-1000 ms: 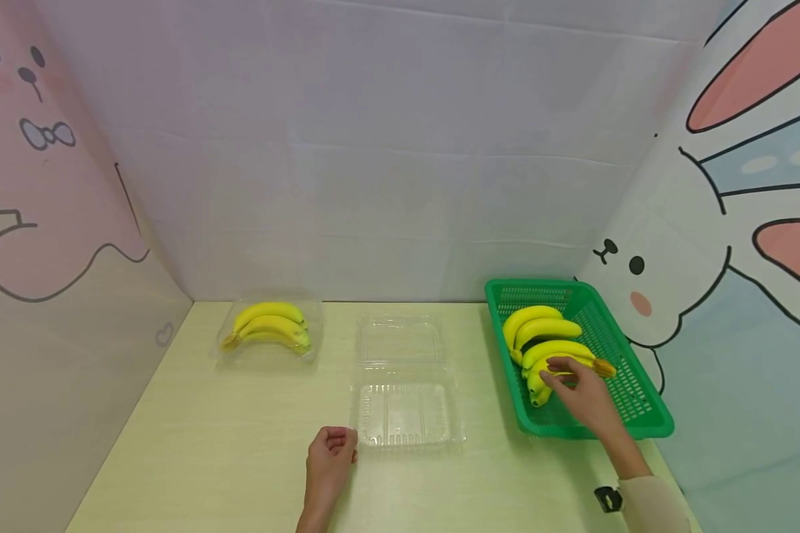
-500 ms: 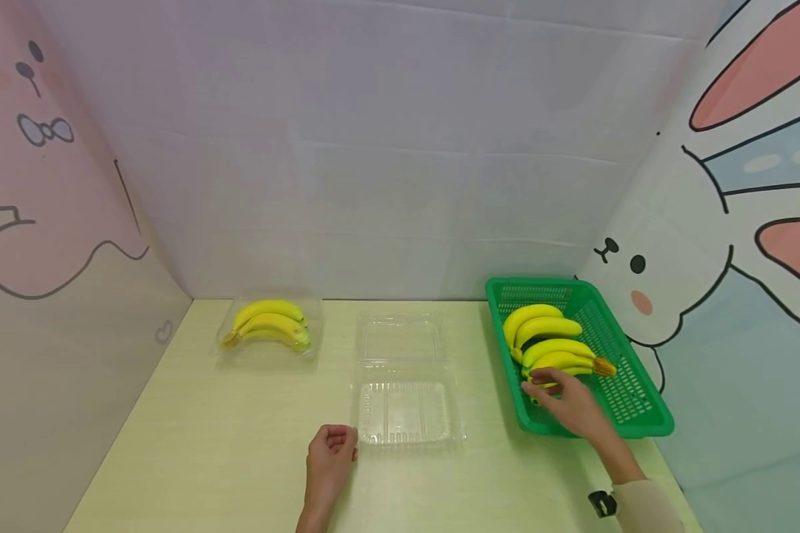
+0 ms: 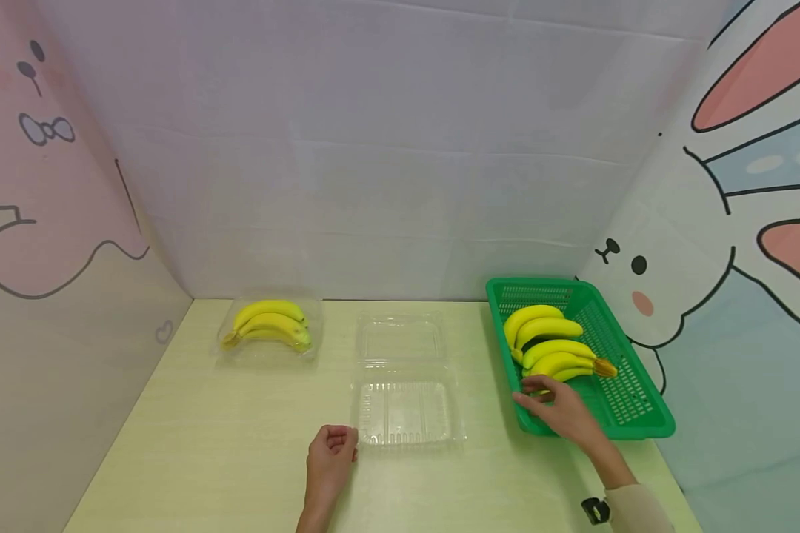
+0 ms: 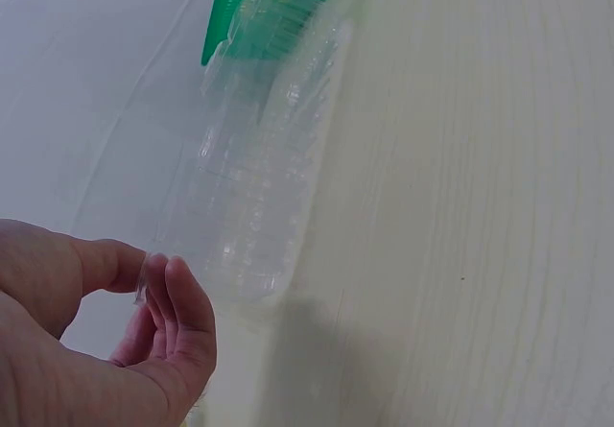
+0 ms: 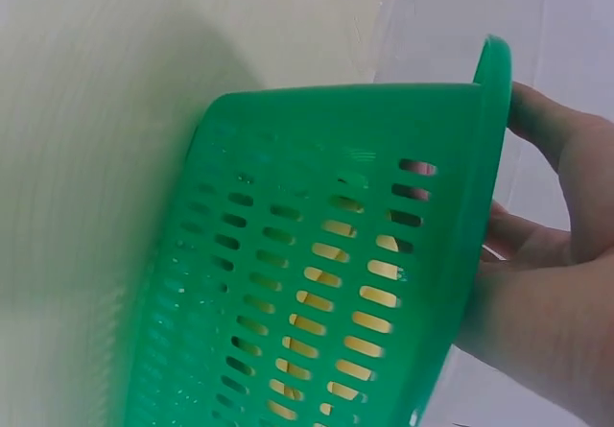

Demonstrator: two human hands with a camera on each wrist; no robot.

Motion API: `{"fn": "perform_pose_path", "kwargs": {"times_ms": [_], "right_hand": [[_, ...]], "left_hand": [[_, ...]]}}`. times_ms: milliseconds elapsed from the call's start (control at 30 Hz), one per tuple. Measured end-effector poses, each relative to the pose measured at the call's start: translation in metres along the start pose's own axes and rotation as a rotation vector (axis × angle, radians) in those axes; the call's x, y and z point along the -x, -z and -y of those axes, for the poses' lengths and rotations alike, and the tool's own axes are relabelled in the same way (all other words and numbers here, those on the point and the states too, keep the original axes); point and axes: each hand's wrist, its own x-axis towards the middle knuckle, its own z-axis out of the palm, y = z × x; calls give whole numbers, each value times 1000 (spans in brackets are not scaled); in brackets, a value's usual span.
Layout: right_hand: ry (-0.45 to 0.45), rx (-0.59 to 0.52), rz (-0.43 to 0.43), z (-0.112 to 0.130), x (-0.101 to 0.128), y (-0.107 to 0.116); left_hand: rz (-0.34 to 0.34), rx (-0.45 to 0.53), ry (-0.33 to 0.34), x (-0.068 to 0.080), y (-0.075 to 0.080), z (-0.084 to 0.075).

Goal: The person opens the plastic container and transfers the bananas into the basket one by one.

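Note:
My left hand (image 3: pixel 330 459) pinches the near left corner of a clear plastic clamshell box (image 3: pixel 405 414), which lies unfolded on the table; the left wrist view shows thumb and fingers (image 4: pixel 177 302) at its thin edge. My right hand (image 3: pixel 563 414) is at the near left part of a green basket (image 3: pixel 650 414), its thumb and fingers apart over the lower yellow bananas (image 3: pixel 560 363). In the right wrist view the basket wall (image 5: pixel 288 130) hides most of the right fingers; the thumb shows behind the rim. More bananas (image 3: pixel 536 326) lie farther back in the basket.
At the back left, a clear box (image 3: pixel 316 333) holds a bunch of bananas (image 3: pixel 273 326). A white sheet (image 3: pixel 400 185) hangs behind the table (image 3: pixel 207 444), with cartoon-printed sheets on both sides. A small black object (image 3: pixel 595 511) sits at the right sleeve.
My right hand has shifted left and toward me inside the basket, uncovering more of the middle bananas. The left hand, both boxes and the basket stay in place.

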Motion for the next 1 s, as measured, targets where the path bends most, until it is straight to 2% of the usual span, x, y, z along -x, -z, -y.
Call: {"fn": "perform_pose_path", "kwargs": {"times_ms": [400,833,1000], "right_hand": [[-4,-112,24,1,1,-3],[-1,-152,-6,1,2,-7],[-34,-155,-12,-2,0,-8]], "left_hand": [[-6,-4,-1,-1,-1,2],[0,6,-5,0,-1,-1],[-6,3,-1,-2,-3,0]]}}
